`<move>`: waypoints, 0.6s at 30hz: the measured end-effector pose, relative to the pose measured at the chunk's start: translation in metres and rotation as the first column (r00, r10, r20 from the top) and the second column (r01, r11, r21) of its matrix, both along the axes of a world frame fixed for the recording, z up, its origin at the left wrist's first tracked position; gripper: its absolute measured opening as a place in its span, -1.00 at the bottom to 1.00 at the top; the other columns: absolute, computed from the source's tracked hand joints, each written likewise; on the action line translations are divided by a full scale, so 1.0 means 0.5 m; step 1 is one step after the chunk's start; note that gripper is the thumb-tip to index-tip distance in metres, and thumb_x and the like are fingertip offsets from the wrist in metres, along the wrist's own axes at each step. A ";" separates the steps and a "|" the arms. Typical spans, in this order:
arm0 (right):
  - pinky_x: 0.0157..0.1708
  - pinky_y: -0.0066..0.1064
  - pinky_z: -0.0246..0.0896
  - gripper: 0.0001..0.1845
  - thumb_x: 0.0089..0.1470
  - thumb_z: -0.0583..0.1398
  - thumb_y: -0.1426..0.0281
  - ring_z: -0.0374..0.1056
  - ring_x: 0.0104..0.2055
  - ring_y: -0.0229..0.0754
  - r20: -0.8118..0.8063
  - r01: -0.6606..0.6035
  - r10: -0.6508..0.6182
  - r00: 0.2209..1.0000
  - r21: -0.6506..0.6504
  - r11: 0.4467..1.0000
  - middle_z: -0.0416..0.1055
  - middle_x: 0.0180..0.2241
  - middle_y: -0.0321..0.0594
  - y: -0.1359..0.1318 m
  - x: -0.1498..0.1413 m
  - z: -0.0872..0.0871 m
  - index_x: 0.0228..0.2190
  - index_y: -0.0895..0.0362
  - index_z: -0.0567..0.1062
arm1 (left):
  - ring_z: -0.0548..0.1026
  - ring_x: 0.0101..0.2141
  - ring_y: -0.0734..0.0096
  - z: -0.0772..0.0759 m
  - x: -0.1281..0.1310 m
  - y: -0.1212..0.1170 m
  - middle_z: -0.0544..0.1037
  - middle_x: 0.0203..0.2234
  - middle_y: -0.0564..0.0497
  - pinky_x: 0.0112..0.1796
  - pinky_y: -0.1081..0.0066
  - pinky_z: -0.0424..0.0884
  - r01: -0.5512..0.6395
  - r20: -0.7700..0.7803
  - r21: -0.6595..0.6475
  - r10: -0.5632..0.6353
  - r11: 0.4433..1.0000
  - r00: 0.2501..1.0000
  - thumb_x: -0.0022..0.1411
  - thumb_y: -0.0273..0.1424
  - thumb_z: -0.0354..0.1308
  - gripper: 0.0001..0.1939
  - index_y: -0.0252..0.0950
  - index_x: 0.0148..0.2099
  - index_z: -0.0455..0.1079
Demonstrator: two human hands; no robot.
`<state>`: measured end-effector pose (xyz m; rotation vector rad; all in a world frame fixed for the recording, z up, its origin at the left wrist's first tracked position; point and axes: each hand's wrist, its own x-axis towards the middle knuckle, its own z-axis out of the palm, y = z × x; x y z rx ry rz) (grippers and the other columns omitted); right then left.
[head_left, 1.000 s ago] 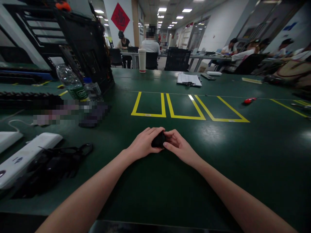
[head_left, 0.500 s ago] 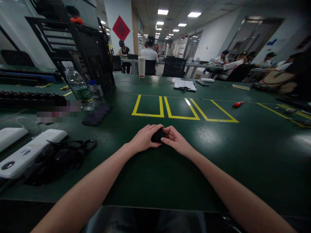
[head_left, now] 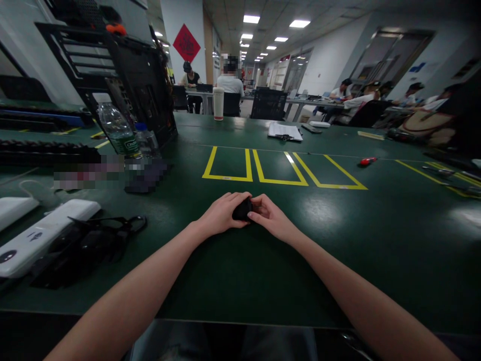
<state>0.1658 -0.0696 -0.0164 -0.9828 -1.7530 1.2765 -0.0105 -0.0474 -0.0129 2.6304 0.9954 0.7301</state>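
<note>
A small black object (head_left: 241, 210) sits between my hands over the green table (head_left: 240, 281); its kind does not show. My left hand (head_left: 223, 214) is closed around it from the left, fingers over the top and thumb below. From the right, my right hand (head_left: 268, 216) pinches its edge with thumb and fingers. Much of the object is hidden by the fingers. Just beyond the hands, yellow tape outlines (head_left: 227, 178) mark the table surface.
Left stand two plastic bottles (head_left: 112, 125), a black frame (head_left: 139, 85), a white device (head_left: 48, 235) and a tangled black item (head_left: 90, 240). Farther back are a white cup (head_left: 218, 104) and a clipboard (head_left: 284, 131). A red-handled tool (head_left: 367, 161) lies right. People (head_left: 230, 82) sit beyond.
The whole view has shifted very slightly. Both hands keep the same hold on the small black object.
</note>
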 end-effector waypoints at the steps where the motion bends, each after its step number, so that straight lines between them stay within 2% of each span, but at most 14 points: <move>1: -0.16 -0.30 0.19 -0.72 -0.08 0.12 0.35 0.25 -0.18 -0.25 -0.005 -0.002 0.002 1.000 0.004 1.000 0.25 -0.21 -0.26 -0.002 0.000 0.000 -0.26 0.08 0.22 | 0.29 -0.15 0.26 0.001 0.000 -0.001 0.29 -0.10 -0.05 -0.18 0.25 0.24 0.002 -0.001 0.001 -0.002 1.000 1.000 -0.05 -0.28 0.13 -0.35 -0.21 0.08 -0.04; 5: -0.19 -0.27 0.20 -0.79 -0.03 0.06 0.29 0.25 -0.19 -0.24 0.016 0.059 -0.059 0.998 0.012 0.998 0.26 -0.25 -0.25 0.003 -0.002 -0.011 -0.30 0.08 0.24 | 0.29 -0.14 0.25 0.004 0.000 -0.003 0.28 -0.09 -0.06 -0.18 0.24 0.24 0.007 -0.007 0.002 -0.007 1.000 1.000 -0.04 -0.28 0.13 -0.34 -0.21 0.08 -0.05; 9: -0.20 -0.28 0.21 -0.75 -0.05 0.07 0.28 0.25 -0.20 -0.23 0.039 0.095 -0.095 0.995 0.010 0.995 0.25 -0.24 -0.24 0.009 -0.003 -0.014 -0.28 0.09 0.23 | 0.28 -0.13 0.24 0.002 -0.001 -0.002 0.27 -0.07 -0.06 -0.18 0.23 0.24 -0.004 -0.001 -0.005 0.004 1.000 1.000 -0.04 -0.27 0.13 -0.34 -0.20 0.08 -0.06; 15: -0.18 -0.25 0.21 -0.73 -0.08 0.11 0.36 0.25 -0.16 -0.21 0.016 0.009 -0.009 1.000 -0.010 1.000 0.22 -0.20 -0.25 -0.004 0.002 0.007 -0.26 0.07 0.22 | 0.28 -0.13 0.23 -0.001 0.000 0.000 0.27 -0.07 -0.06 -0.18 0.22 0.24 -0.003 0.011 -0.007 0.003 1.000 1.000 -0.05 -0.27 0.14 -0.35 -0.20 0.07 -0.04; 18: -0.17 -0.27 0.21 -0.75 -0.08 0.11 0.37 0.24 -0.15 -0.22 -0.015 0.003 -0.003 1.000 -0.006 1.000 0.23 -0.22 -0.26 -0.003 0.002 0.005 -0.28 0.07 0.22 | 0.29 -0.13 0.25 -0.001 -0.001 0.000 0.27 -0.07 -0.06 -0.18 0.24 0.25 0.003 0.011 -0.002 -0.003 1.000 1.000 -0.04 -0.27 0.13 -0.35 -0.21 0.08 -0.05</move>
